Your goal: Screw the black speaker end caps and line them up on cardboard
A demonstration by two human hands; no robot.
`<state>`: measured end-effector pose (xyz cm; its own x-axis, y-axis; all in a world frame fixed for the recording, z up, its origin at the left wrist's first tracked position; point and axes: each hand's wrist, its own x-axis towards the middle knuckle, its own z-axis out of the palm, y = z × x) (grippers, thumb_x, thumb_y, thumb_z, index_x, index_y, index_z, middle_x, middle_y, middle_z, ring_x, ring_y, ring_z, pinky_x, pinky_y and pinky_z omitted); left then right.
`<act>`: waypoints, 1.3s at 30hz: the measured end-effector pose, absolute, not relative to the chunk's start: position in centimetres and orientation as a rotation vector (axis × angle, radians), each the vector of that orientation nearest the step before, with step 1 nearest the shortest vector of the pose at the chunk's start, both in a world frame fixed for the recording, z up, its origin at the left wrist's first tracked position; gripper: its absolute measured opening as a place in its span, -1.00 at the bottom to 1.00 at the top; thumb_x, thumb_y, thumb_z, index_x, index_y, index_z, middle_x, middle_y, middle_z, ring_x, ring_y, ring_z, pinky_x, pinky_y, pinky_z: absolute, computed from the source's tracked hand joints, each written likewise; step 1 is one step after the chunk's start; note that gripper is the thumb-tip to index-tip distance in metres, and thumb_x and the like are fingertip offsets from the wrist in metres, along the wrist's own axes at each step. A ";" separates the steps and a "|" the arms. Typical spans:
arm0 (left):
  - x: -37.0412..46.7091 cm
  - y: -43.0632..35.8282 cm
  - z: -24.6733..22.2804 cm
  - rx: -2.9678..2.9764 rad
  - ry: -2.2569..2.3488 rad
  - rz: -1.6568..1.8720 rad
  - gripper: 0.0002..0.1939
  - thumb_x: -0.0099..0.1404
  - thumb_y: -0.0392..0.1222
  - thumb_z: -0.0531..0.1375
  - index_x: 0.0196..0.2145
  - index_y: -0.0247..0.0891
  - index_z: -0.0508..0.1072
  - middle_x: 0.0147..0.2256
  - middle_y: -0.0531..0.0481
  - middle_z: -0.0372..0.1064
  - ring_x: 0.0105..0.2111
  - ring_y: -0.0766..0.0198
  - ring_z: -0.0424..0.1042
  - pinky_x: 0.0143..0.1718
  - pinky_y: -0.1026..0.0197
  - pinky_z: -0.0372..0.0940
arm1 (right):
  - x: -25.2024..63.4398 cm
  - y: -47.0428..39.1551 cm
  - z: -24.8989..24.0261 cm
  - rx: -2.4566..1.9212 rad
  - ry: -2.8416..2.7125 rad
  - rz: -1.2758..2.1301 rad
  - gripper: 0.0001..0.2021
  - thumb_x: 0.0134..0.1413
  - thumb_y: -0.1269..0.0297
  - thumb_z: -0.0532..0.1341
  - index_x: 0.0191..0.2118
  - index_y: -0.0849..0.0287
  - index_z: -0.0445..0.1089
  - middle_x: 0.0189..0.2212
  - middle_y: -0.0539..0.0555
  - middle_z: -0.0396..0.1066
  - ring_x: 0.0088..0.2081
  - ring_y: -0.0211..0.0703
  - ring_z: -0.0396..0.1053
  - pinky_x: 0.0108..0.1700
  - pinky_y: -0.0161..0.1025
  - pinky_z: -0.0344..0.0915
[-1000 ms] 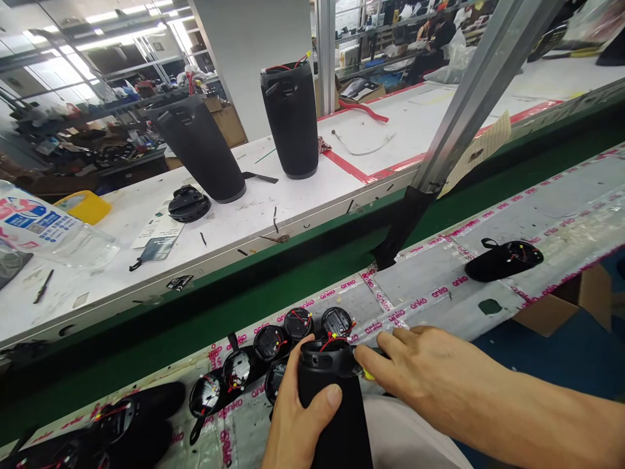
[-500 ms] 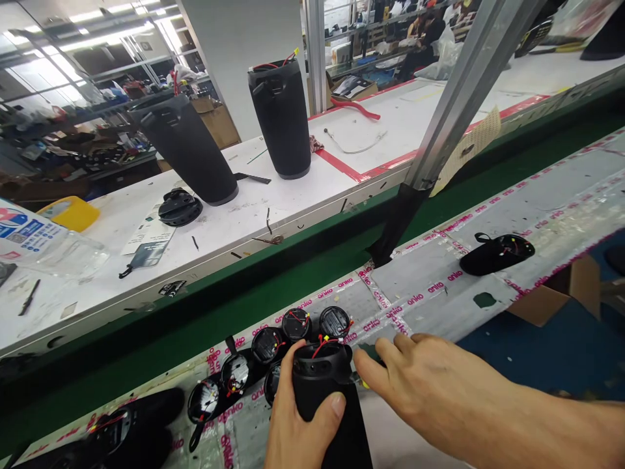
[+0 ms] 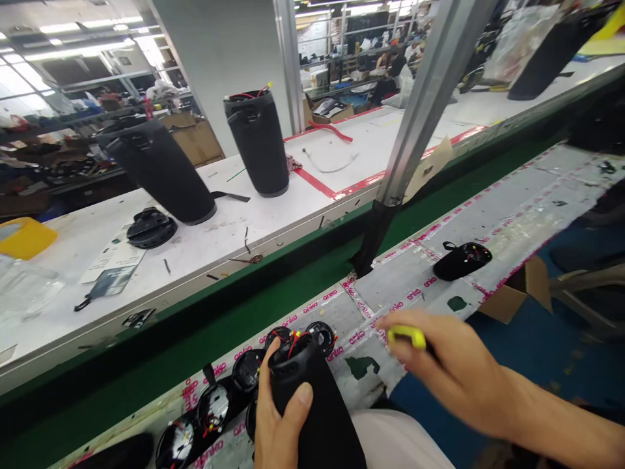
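My left hand (image 3: 280, 417) is wrapped round a black cylindrical speaker body (image 3: 325, 417), tilted, its open top showing red wires and a yellow connector. To its right, my right hand (image 3: 439, 365) grips a yellow-handled tool (image 3: 407, 336), apart from the speaker; the tool's far end is hidden by the fingers. Just behind the held body sits a round black speaker part with wires (image 3: 322, 337). Further left, more round-ended black bodies (image 3: 213, 409) lie on the taped grey surface (image 3: 390, 280).
Across a green gap, a white bench (image 3: 205, 254) bears two black speaker bodies (image 3: 261, 143), a black round cap (image 3: 151, 228) and yellow tape (image 3: 27, 238). A metal post (image 3: 415, 104) rises between the surfaces. Another black speaker (image 3: 461, 260) lies at the right.
My right hand has moved away from the speaker's rim to the right, with the yellow tool now plainly visible. The held speaker tilts more to the left, and the view has shifted right.
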<state>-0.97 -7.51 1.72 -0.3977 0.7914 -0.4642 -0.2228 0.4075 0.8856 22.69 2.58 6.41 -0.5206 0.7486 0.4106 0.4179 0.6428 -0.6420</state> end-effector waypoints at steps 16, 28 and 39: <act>6.2 5.3 -8.0 2.162 1.764 0.627 -0.16 0.27 -0.30 0.31 0.44 -0.04 0.15 0.27 -0.19 0.37 0.21 -0.17 0.49 0.18 -0.22 0.51 | 44.0 18.6 -6.8 -2.400 -1.500 0.201 -0.60 0.42 0.11 0.32 0.24 0.14 0.41 0.22 0.20 0.44 0.07 0.04 0.51 0.09 0.10 0.53; 4.4 9.6 -13.7 2.082 1.986 0.008 -0.40 0.34 -0.37 0.19 0.33 -0.33 0.32 0.19 -0.35 0.35 0.18 -0.25 0.48 0.13 -0.18 0.45 | 45.8 21.5 -9.9 -2.463 -1.502 0.357 -0.59 0.40 0.06 0.33 0.22 0.14 0.43 0.17 0.18 0.47 0.07 0.05 0.51 0.08 0.10 0.53; 4.6 8.4 -9.4 1.835 1.794 0.511 -0.25 0.47 0.19 0.11 0.45 -0.25 0.23 0.57 -0.32 -0.07 0.58 -0.24 -0.10 0.52 -0.40 -0.02 | 42.7 15.2 -1.3 -1.923 -1.682 0.737 -0.61 0.30 -0.14 0.26 -0.29 0.12 0.33 -0.34 0.01 0.38 -0.27 -0.10 0.37 -0.20 -0.12 0.36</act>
<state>4.60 8.43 -9.39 0.0521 0.9947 -0.0882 0.7990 0.0115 0.6012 42.72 15.24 -1.29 0.1003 0.9914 -0.0843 0.7342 -0.1309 -0.6662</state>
